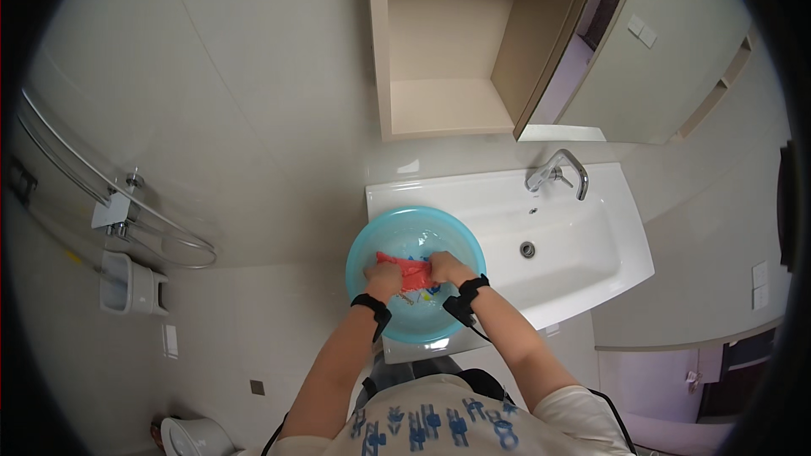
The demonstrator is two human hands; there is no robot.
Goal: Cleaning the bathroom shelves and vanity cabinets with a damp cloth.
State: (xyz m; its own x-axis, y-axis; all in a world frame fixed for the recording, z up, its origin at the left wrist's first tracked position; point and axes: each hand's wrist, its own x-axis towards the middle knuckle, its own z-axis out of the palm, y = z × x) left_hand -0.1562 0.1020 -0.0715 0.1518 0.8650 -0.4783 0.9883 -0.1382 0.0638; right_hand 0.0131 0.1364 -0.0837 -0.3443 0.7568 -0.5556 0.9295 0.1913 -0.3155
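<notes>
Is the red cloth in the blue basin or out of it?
In: the red cloth is inside the blue basin, held between the left hand and right hand. Whether it is underwater, I cannot tell.

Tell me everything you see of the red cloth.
The red cloth is coral-red, apparently soft fabric, creased and bunched, stretching sideways between the left hand and right hand, which grip its two ends. It sits within the blue basin's rim; whether it touches water is unclear.
</notes>
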